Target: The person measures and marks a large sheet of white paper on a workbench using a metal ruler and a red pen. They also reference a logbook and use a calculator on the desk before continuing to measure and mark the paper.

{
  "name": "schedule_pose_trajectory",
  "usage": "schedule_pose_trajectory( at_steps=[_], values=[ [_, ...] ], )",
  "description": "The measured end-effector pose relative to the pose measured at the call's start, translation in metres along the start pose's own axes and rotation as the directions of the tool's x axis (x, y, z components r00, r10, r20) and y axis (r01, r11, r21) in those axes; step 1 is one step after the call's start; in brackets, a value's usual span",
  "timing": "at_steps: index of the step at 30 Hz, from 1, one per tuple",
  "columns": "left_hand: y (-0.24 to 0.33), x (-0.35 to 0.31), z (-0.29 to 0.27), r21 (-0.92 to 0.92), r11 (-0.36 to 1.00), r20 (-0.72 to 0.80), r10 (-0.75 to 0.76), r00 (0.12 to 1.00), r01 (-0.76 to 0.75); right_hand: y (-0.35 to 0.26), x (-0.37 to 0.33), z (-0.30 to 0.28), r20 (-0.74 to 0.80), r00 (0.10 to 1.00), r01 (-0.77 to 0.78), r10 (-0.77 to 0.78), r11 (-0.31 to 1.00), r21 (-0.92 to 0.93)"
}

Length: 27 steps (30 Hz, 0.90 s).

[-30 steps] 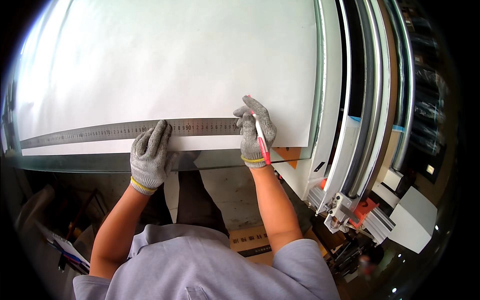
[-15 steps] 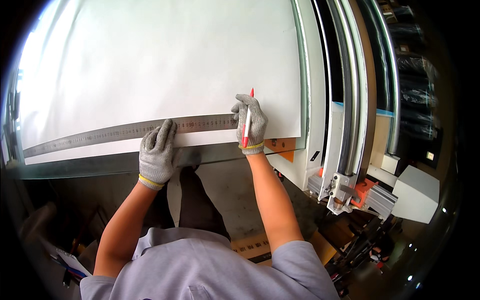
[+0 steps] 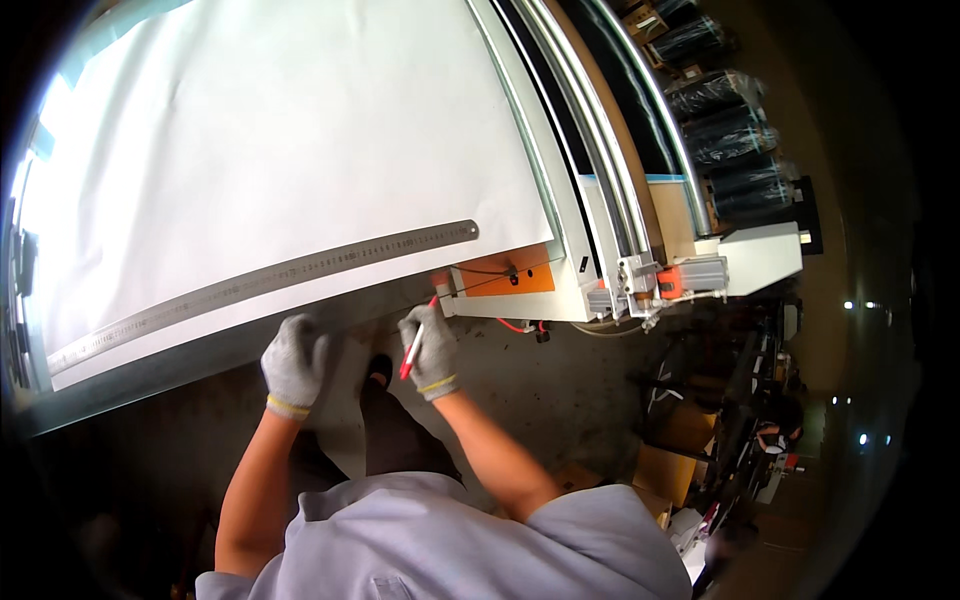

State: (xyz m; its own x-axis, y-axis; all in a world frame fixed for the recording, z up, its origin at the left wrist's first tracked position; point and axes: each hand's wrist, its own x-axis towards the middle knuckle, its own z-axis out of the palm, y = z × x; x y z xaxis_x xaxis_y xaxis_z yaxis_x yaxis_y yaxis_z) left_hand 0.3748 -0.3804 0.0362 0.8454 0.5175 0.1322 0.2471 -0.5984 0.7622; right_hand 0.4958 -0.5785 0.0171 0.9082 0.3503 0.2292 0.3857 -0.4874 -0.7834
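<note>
My left hand [image 3: 295,362], in a grey knit glove, sits at the near edge of the table [image 3: 150,385], fingers curled down over the lip; I can't tell whether it pinches the sheet's edge or just rests there. My right hand [image 3: 428,350], gloved the same, is closed around a red pen [image 3: 412,348], tip pointing up toward the table corner, just below the edge and not on the paper.

The long steel ruler [image 3: 265,282] lies flat on the big white sheet [image 3: 290,140], running slantwise from the far left to near the orange bracket [image 3: 505,277]. Neither hand touches it.

Step in hand, as I judge it: hands off the ruler, pen ready but lifted, somewhere between marks. Any next stroke would need my left hand back on the steel to pin it, and the pen brought up over the edge to meet it.

Edges and room: the sheet's near edge runs close along the table lip, right above my knuckles. To my right, the machine's rails [image 3: 590,170] and the carriage with a red fitting [image 3: 668,283] crowd the corner; loose red wiring [image 3: 515,326] hangs under the bracket, near my pen hand. Leftward the paper is broad and open. Cardboard boxes [image 3: 665,470] sit on the floor to my right, behind.
</note>
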Motion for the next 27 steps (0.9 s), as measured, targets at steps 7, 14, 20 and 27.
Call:
schedule_pose_trajectory(
  at_steps=[7,14,20,27],
  values=[
    [-0.157,-0.215,-0.221,0.080,0.908,-0.159,-0.397,0.904,0.412,-0.141,-0.107,0.118,0.234,0.958,0.181,-0.165,0.982,-0.050],
    [-0.281,-0.409,-0.412,0.211,0.689,-0.581,-0.482,0.656,0.693,-0.322,-0.180,0.290,0.375,0.838,0.307,-0.396,0.911,0.275],
    [-0.336,-0.403,-0.498,0.183,0.655,-0.659,-0.472,0.586,0.734,-0.440,-0.209,0.398,0.395,0.751,0.406,-0.529,0.842,0.357],
    [-0.421,-0.352,-0.650,0.047,0.809,-0.705,-0.389,0.594,0.585,-0.530,-0.212,0.564,0.385,0.801,0.333,-0.459,0.875,0.351]
  ],
)
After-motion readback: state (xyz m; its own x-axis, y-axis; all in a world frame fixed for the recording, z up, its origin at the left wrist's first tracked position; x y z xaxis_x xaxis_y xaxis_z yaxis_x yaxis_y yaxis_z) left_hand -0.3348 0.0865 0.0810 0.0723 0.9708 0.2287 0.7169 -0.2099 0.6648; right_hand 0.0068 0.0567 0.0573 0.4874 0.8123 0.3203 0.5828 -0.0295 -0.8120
